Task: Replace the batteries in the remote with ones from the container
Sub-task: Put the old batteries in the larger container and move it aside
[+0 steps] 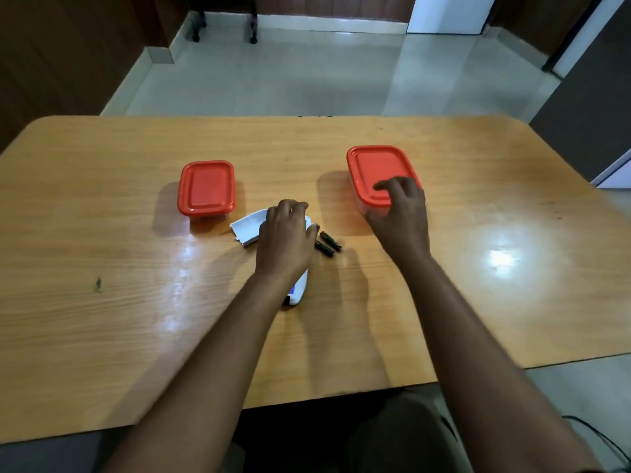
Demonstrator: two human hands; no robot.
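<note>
White remote (pixel 297 288) lies lengthwise, pointing away, under left hand (pixel 285 238).

Bare forearms (pixel 478 336) (no sleeves), dark trousers (pixel 392 435)

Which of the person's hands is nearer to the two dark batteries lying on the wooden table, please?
Left. The left hand rests on the white remote, right beside the two dark batteries. The right hand is farther off, on the larger red-lidded container.

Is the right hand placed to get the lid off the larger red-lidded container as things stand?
Probably yes. The right hand already rests on the near edge of the larger container's lid, nothing lies on top, and the left hand is on the remote.
</note>
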